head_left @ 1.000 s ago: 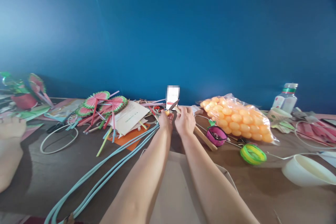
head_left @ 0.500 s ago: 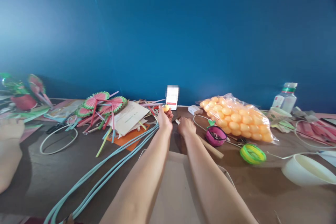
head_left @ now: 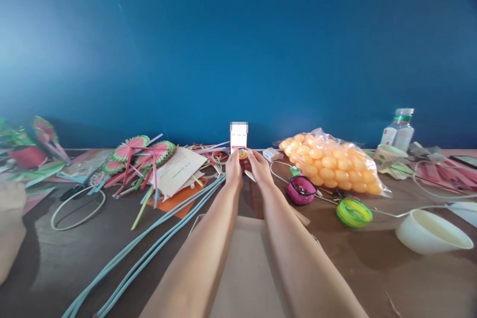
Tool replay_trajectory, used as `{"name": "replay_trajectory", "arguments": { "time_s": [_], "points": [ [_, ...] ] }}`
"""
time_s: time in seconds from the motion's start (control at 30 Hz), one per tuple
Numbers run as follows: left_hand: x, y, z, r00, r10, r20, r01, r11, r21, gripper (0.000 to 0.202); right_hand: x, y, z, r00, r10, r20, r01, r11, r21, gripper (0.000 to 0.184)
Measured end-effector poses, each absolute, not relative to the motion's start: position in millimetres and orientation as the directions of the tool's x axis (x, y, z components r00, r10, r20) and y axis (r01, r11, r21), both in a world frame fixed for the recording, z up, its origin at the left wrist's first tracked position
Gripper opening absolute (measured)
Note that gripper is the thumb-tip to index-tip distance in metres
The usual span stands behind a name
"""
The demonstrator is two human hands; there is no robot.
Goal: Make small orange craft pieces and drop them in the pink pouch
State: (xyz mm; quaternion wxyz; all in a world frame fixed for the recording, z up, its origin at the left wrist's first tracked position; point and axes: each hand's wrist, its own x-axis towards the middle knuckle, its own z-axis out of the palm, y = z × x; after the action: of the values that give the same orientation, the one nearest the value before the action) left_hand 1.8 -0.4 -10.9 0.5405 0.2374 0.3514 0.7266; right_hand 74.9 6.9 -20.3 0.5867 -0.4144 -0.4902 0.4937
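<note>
Two hands (head_left: 234, 170) (head_left: 261, 170) above a brown table (head_left: 410, 280), blue wall (head_left: 238, 54) behind.

Two bare forearms (head_left: 206, 243), long and smooth in outline, widest near the lower picture edge, tapering steadily to slim bare wrists (head_left: 234, 186), left hand (head_left: 233, 168) and right hand (head_left: 260, 167) likewise bare, rounded across the backs, finger detail too small to tell.

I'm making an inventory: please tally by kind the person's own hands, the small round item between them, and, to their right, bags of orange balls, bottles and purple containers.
Own hands (left hand, right hand): 2
Small round item: 1
Bag of orange balls: 1
Bottle: 1
Purple container: 1
Total: 6
</note>
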Motion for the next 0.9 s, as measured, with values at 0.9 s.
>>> {"name": "replay_trajectory", "arguments": {
  "time_s": [0.9],
  "points": [
    [3.7, 1.7, -23.0, -0.370, 0.929, 0.025, -0.388, -0.179, 0.904, 0.041, 72.8, -2.3, -10.3, 0.065, 0.979, 0.191, -0.076, 0.196, -0.978, 0.037]
  ]
}}
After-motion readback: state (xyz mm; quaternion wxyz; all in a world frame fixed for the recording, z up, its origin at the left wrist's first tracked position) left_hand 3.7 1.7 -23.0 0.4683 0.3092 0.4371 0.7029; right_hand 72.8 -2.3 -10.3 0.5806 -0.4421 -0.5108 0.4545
